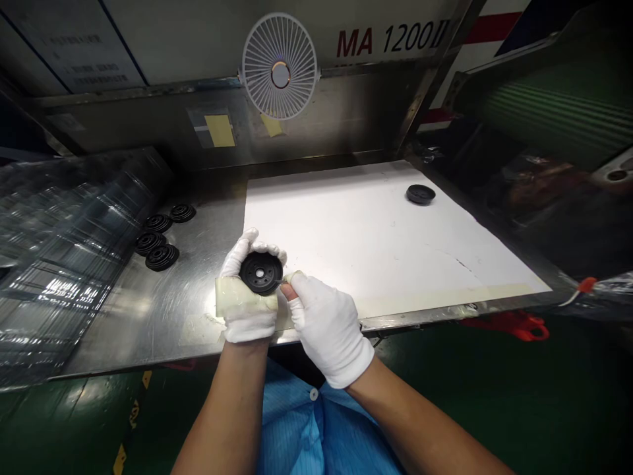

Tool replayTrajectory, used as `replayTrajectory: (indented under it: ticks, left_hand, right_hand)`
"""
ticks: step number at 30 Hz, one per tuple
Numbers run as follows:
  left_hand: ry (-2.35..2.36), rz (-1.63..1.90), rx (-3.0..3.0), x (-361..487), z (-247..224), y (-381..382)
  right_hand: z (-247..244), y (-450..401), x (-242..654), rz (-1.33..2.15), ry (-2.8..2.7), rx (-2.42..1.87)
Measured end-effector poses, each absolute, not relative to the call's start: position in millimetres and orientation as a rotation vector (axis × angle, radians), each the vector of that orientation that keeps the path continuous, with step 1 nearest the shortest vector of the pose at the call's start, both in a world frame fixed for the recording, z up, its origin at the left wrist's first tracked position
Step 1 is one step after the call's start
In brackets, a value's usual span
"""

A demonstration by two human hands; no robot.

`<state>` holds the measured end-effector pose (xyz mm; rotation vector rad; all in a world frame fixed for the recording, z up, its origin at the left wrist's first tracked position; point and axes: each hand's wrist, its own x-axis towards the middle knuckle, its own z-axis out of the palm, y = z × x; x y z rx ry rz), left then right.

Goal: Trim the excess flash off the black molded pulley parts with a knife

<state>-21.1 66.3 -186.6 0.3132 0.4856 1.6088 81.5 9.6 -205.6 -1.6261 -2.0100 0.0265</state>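
Observation:
My left hand [247, 284], in a white glove with pale tape round the palm, holds a round black plastic disc [260, 272]. The disc has a centre hole and a raised rim, and its face is turned up towards me. My right hand [326, 323], also gloved in white with the thumb tip bare, is closed in a pinch at the disc's right edge. A thin, small tip shows between its fingers and the rim; its kind is too small to tell. Both hands are above the front edge of the metal table [208, 198].
Several black discs [162, 257] lie in stacks on the left. Clear plastic-wrapped trays [59, 244] stand beyond them. One black part [421, 194] rests on the white sheet [356, 224]. A white fan [280, 69] is at the back panel. Something red [514, 326] is below the table edge.

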Motion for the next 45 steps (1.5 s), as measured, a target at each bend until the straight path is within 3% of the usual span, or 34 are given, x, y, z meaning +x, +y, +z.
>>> replayTrajectory:
  ticks: [7,13,22,32,45]
  left_hand:
    - [0.465,1.681,0.278,-19,-187,68]
    - [0.503,1.446,0.460,-28,-185,59]
    - [0.526,1.641,0.394,-20,-190,60]
    - [0.526,1.639,0.381,-20,-189,57]
    - [0.459,1.722,0.303,-16,-198,63]
  right_hand:
    - [-208,4,72,0.077,-2.019,-1.578]
    - [-209,10,86,0.022,-2.010,-1.597]
    - [-214,7,83,-0.009,-1.964,-1.689]
    - [-213,-1,80,0.128,-2.002,-1.584]
    - [-213,-1,71,0.056,-2.001,-1.613]
